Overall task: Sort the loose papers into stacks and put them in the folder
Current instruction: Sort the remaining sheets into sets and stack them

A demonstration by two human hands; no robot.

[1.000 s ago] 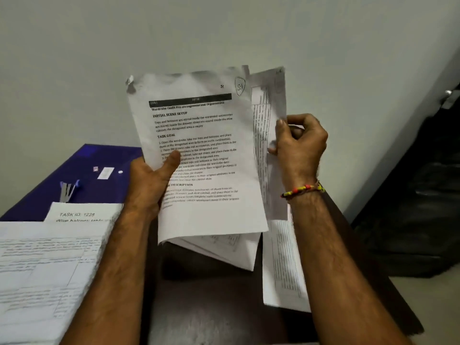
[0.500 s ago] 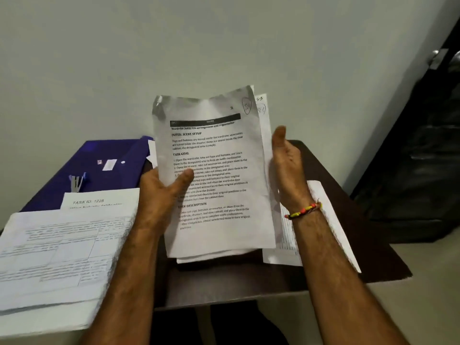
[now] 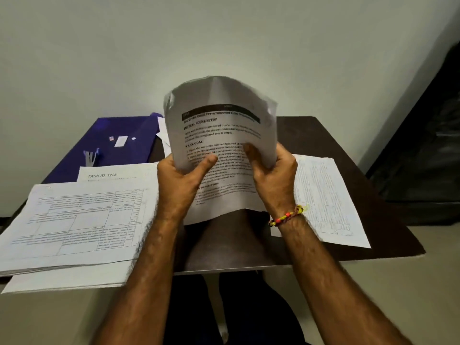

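Item: sheaf of printed papers, standing upright above the table, long axis vertical, top edge curling toward the wall. Left hand and right hand are each grasping a lower side edge, thumbs on the face. Blue folder is lying far-left, nearer the left hand; sorted stack just before it. Legible: "INITIAL SCENE SETUP", "TASK GOAL"; on a sheet beyond the stack, "TASK ID 1228".
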